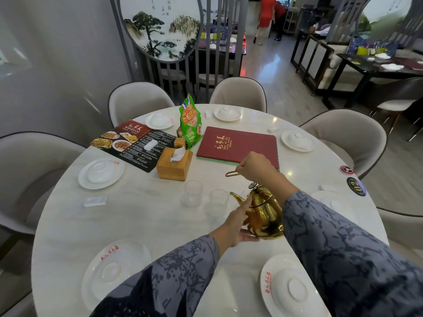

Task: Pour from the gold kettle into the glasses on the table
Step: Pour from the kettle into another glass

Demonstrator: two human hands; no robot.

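Note:
The gold kettle [265, 216] hangs tilted just above the round white table [142, 216], its spout pointing left at the rim of a clear glass [218, 200]. My right hand [254, 167] is closed on the kettle's handle from above. My left hand [238, 223] presses against the kettle's lower left side and base. A second clear glass [193, 193] stands to the left of the first. Part of a third glass [244, 193] shows behind the spout. I cannot make out any liquid flowing.
A wooden tissue box [174, 164], a green snack bag [189, 124], a red menu book [238, 145] and a black menu sheet [135, 144] lie beyond the glasses. White plate settings [100, 173] ring the table's edge. Grey chairs [348, 136] surround it.

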